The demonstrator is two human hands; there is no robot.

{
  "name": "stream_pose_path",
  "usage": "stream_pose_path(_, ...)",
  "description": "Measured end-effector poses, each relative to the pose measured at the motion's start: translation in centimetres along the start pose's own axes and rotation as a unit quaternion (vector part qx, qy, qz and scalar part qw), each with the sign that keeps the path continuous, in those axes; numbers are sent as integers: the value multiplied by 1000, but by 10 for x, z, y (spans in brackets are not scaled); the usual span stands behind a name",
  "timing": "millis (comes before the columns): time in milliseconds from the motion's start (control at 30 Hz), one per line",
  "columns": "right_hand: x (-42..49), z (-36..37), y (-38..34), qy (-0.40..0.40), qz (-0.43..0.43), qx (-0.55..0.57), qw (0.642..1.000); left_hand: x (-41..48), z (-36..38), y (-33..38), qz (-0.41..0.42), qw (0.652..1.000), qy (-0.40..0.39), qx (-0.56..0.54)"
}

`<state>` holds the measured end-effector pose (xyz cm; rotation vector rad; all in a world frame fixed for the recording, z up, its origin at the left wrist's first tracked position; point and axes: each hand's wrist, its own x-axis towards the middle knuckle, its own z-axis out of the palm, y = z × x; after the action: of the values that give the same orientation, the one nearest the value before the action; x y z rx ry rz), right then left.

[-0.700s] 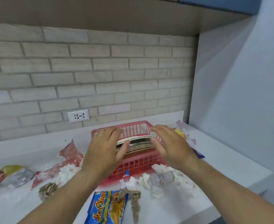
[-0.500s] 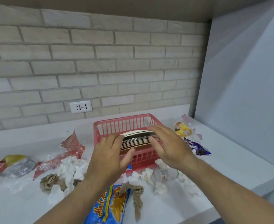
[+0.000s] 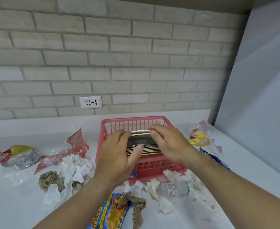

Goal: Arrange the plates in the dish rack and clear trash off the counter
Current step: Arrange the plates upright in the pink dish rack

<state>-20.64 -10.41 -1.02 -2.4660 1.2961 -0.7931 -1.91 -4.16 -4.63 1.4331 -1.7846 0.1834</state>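
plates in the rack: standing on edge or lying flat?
On edge. The plates show as a row of thin rims inside the red rack, with both hands on them.

1. One head-worn view, looking forward and down along both forearms at a white counter (image 3: 20, 204)
2. It faces a brick wall (image 3: 119, 55) squarely, close enough that the red rack (image 3: 152, 167) sits centre frame
3. No second view shares the scene

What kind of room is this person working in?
Most likely a home kitchen, mid-cleanup. A white counter runs along a pale brick wall with a power outlet, and a red dish rack holds plates. Snack wrappers and crumpled tissues litter the counter.
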Motion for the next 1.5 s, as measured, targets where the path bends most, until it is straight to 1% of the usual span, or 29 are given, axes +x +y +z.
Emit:
stream_pose_path(133, 30, -15, 2, -14, 11, 19, 1000, 22, -3, -1, 2, 999, -19, -32)
stream_pose_path(167, 39, -19, 2, -16, 19, 23, 999, 26, -4, -1, 11, 999, -31, -33)
stream_pose_path(233, 56, -24, 5, -36, 36, 8, 999, 31, -5, 1, 62, 996, -67, -17)
stream_pose_path(300, 69, -24, 6, -85, 45, -57, 994, 34, -3, 5, 126, 982, -135, 30)
stream_pose_path(367, 77, -21, 4, -141, 45, -124, 981, 39, 0, 4, 180, 962, -191, 79)
stream_pose_path(433, 83, -23, 2, -161, 43, -141, 976, 47, 2, -3, 205, 946, -227, 105)
stream_pose_path(500, 85, -34, 1, -149, 42, -137, 978, 48, -1, -9, 214, 936, -252, 120)
stream_pose_path(567, 86, -48, 5, -97, 54, -130, 985, 43, -4, -20, 228, 935, -245, 121)
stream_pose_path(667, 81, -64, 15, 17, 110, -97, 989, 30, -8, -38, 237, 940, -208, 130)
stream_pose_path(767, 71, -60, 23, 110, 164, -84, 977, 25, -7, -49, 226, 946, -179, 148)
stream_pose_path(867, 59, -46, 30, 159, 211, -86, 961, 24, -7, -51, 224, 949, -165, 150)
stream_pose_path(967, 52, -32, 35, 158, 241, -81, 954, 23, -6, -51, 223, 948, -157, 167)
stream_pose_path(1100, 54, -21, 40, 152, 254, -74, 952, 20, -4, -51, 194, 957, -147, 157)
stream_pose_path(1300, 58, -24, 39, 187, 250, -71, 947, 17, 0, -51, 185, 963, -124, 149)
stream_pose_path(1500, 60, -4, 41, 136, 266, -80, 951, 12, 6, -52, 190, 968, -93, 134)
